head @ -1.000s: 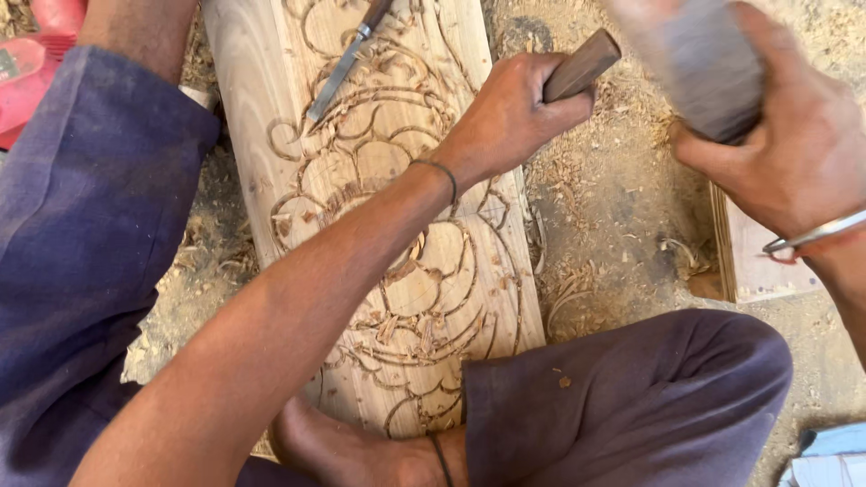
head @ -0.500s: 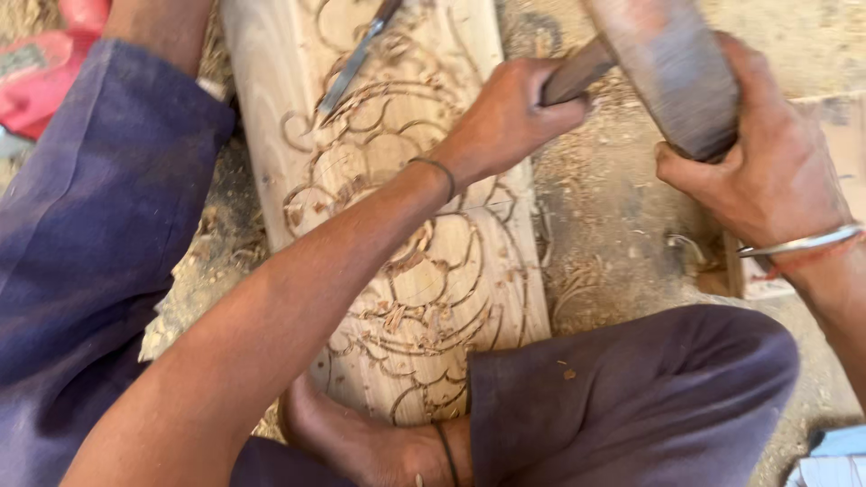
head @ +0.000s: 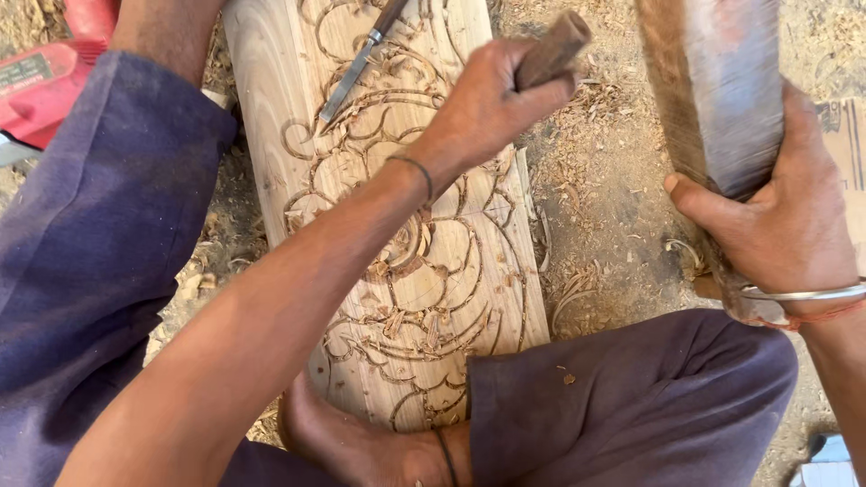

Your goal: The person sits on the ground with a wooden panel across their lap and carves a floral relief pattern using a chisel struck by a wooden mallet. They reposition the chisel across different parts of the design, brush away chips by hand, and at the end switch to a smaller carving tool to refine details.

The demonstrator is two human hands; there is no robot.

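Shifted left and nearer the chisel's butt since half a second ago: wooden mallet (head: 717,90), gripped tight in right hand (head: 780,225), head far and up, handle running near-right. Left hand (head: 492,104) wrapped shut round chisel handle (head: 552,50) (blade hidden under the fist), long axis slanting from far right down to near left onto carved plank (head: 406,271). Butt lying just left of the mallet face, apart. Spare chisel (head: 361,59) resting far on the plank.

One carved plank (head: 424,289), two chisels (head: 356,68) (head: 552,50), one mallet (head: 717,90), one red tool (head: 41,81).
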